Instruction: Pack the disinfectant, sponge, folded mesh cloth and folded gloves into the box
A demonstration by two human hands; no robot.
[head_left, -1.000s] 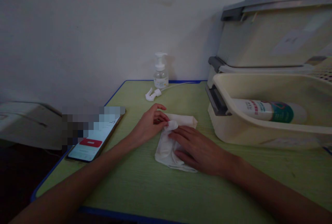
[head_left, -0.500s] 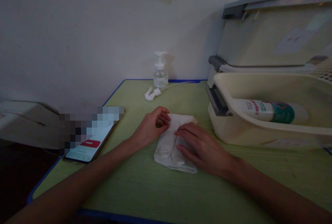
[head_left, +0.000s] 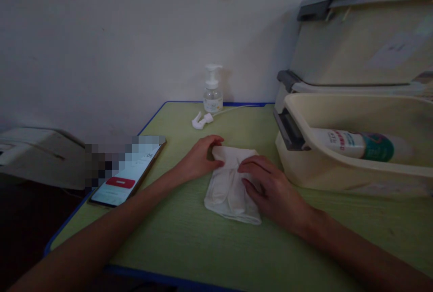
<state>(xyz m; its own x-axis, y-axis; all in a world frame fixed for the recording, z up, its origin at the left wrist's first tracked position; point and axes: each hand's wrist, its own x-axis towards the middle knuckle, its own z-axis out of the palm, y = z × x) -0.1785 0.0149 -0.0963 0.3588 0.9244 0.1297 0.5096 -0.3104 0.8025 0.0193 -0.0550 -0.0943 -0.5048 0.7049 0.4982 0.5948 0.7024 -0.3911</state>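
A folded piece of thin white cloth [head_left: 221,184], with two raised strips along its middle, lies flat on the green tabletop [head_left: 162,242]. My left hand [head_left: 203,154] is at its far left corner, thumb and fingers apart. The thumb tip rests on the cloth's left edge, while the fingers reach around the corner. Over the right side of the cloth lies my right hand [head_left: 270,188]. Its fingers are bent, with fingertips touching the top layer and the thumb separate from them. This hand hides part of the cloth's right edge.
A phone [head_left: 126,175] with a lit screen lies at the left edge. At the back stand a clear pump bottle [head_left: 213,98] and a loose white spray head [head_left: 202,120] with its tube. To the right, a cream bin [head_left: 318,175] holds a white and teal bottle [head_left: 375,145].
The left hand's fingers have opened out from a curl, uncovering the cloth's far left corner. My right hand has shifted slightly right on the cloth. The whole view has also moved slightly.
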